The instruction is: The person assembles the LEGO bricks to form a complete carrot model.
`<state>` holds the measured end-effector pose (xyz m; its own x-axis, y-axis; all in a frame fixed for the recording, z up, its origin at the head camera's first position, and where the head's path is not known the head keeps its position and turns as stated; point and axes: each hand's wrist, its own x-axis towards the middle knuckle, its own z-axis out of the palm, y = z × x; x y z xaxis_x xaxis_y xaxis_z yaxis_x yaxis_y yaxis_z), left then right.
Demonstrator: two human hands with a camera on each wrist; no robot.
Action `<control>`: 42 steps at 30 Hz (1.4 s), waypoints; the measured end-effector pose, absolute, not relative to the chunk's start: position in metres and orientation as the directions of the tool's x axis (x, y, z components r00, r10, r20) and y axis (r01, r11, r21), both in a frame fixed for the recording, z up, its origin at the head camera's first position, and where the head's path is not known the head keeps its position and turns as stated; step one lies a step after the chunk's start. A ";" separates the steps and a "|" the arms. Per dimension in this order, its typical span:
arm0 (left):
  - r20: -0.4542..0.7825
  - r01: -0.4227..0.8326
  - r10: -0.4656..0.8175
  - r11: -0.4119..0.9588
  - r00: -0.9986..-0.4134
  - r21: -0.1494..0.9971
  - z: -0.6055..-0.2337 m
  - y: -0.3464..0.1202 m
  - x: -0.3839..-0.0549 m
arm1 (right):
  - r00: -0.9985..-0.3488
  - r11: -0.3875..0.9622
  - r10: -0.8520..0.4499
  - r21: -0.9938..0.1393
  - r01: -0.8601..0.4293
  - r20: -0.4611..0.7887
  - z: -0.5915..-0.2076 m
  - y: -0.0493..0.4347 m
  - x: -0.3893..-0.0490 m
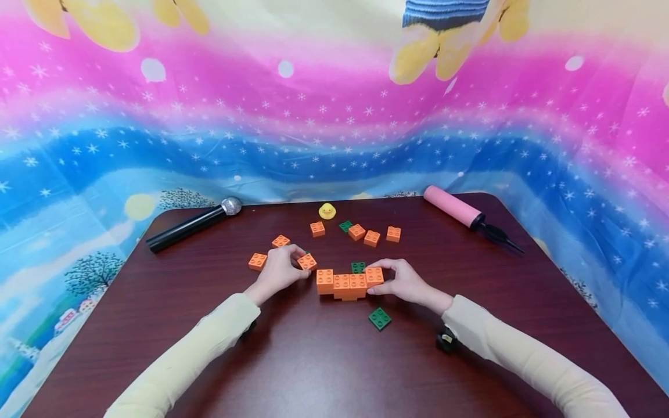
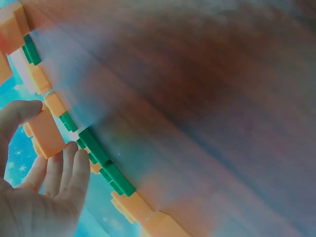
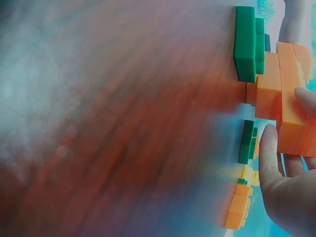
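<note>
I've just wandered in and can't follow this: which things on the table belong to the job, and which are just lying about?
Belongs to the brick-building:
orange brick in the left fingers
joined orange bricks, held by the right fingers
probably the loose orange bricks and green bricks

Just lying about, it seems:
black microphone
yellow duck
pink pump

Two long sleeves reach into my head view, the left sleeve (image 1: 183, 354) and the right sleeve (image 1: 528, 357), both plain pale cream cloth with soft creases. Each stops around the wrist, leaving the left hand (image 1: 279, 270) and right hand (image 1: 405, 281) bare. By the right cuff I make out a blocky black device (image 1: 446, 341) with a small pale marking; at the left, only a dark, mostly hidden piece (image 1: 249, 331).
</note>
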<state>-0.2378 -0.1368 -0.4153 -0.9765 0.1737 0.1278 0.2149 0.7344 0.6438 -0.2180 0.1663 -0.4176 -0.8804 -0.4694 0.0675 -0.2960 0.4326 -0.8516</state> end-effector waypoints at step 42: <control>0.219 0.555 0.571 0.520 -0.791 0.649 -0.401 -0.100 -0.218 | -0.874 0.421 -0.483 -0.860 -0.289 0.057 -0.420 0.164 -0.219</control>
<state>-0.2179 -0.0996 -0.4008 -0.7914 0.5708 0.2187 0.5547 0.5204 0.6493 -0.2188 0.1644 -0.4203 -0.8740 -0.4825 0.0571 -0.2888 0.4214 -0.8597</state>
